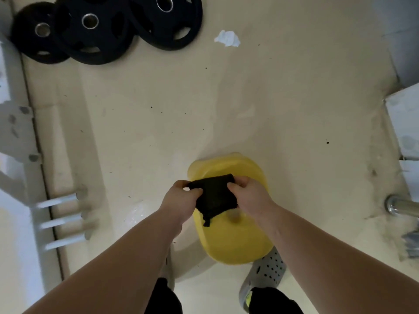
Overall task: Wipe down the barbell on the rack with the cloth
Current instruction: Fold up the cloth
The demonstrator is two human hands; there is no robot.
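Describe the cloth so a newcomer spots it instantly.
Find the yellow basin low in the view. Over it, the left hand and right hand grip a small black cloth between them. It is the only soft black thing; the black weight plates top left are rigid discs.

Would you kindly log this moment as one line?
left grip: holds cloth | right grip: holds cloth | cloth: over yellow basin
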